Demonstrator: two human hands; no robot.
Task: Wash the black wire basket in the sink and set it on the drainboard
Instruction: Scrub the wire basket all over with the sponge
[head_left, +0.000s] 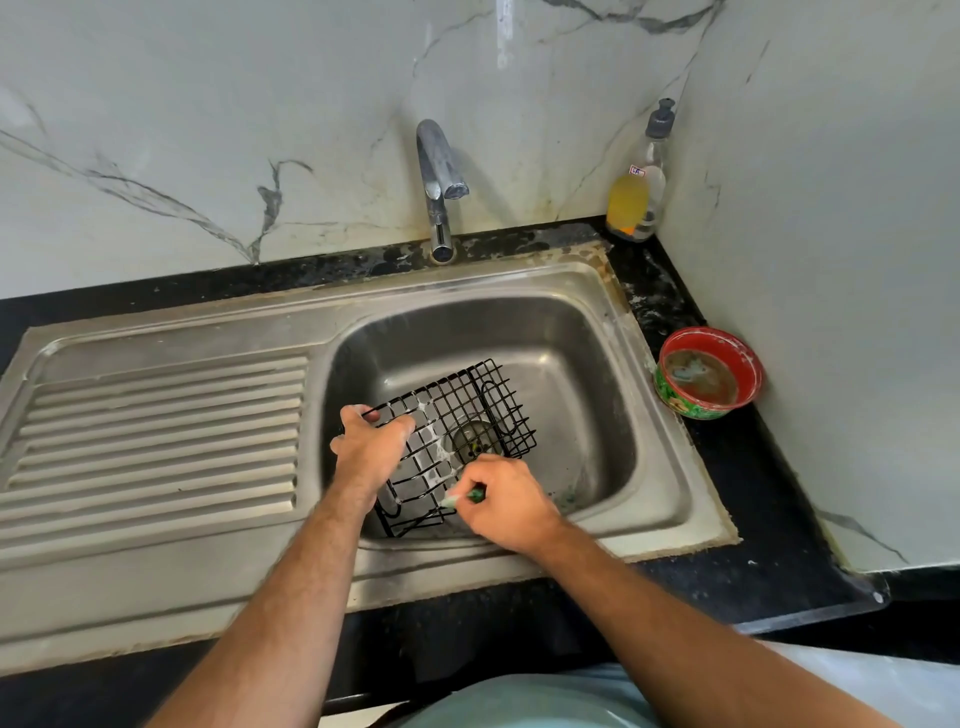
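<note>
A steel sink (613, 332) and its ribbed drainboard (156, 431) fill the centre and left of the frame, set in a black counter (769, 551); the black wire basket (462, 410) sits tilted in the basin, flecked with suds; the left hand (371, 449) has its grip curled over the basket's rim, while the right hand (506, 501) pinches a green scrubber (467, 496) against the wires; scrubbing appears under way, with a rinse beneath the dry tap (439, 176) likely next, then a lift leftward.

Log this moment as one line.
left hand grips black wire basket in steel sink | right hand scrubs with green scrubber | ribbed drainboard pending
</note>
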